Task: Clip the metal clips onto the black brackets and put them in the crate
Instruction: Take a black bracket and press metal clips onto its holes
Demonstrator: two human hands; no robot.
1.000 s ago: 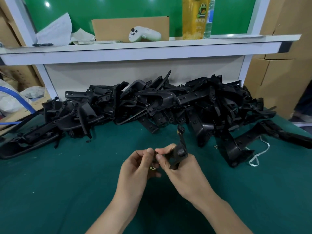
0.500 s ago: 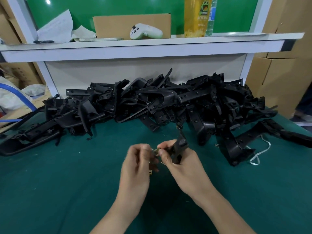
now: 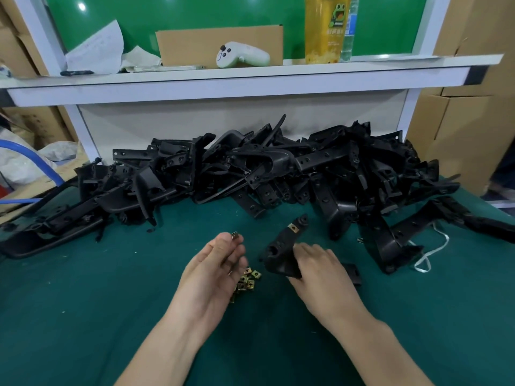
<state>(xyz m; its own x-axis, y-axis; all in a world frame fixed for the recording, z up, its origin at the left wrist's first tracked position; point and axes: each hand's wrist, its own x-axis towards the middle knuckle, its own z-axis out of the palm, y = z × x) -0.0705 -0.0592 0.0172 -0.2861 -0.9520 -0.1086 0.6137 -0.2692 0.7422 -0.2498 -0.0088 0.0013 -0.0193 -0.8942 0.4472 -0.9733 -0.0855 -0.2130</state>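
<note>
My right hand (image 3: pixel 320 267) grips a black bracket (image 3: pixel 281 253) just above the green mat; a brass-coloured metal clip (image 3: pixel 292 227) sits on the bracket's upper arm. My left hand (image 3: pixel 216 263) pinches one metal clip (image 3: pixel 235 235) at its fingertips, a short way left of the bracket. Several loose metal clips (image 3: pixel 248 281) lie in a small heap on the mat between and under my hands. A big pile of black brackets (image 3: pixel 250 174) stretches across the back of the table. No crate is in view.
A white shelf (image 3: pixel 250 79) overhangs the pile and carries a white controller (image 3: pixel 242 54), a cardboard box (image 3: pixel 195 43), papers and a yellow bottle (image 3: pixel 324 29). Cardboard boxes (image 3: pixel 459 121) stand at the right. A white cord (image 3: pixel 429 254) lies by the rightmost brackets.
My hands have moved apart. The bracket now carries a clip on its upper arm, and my left hand holds a separate clip away from it. The clip heap on the mat has come into sight.
</note>
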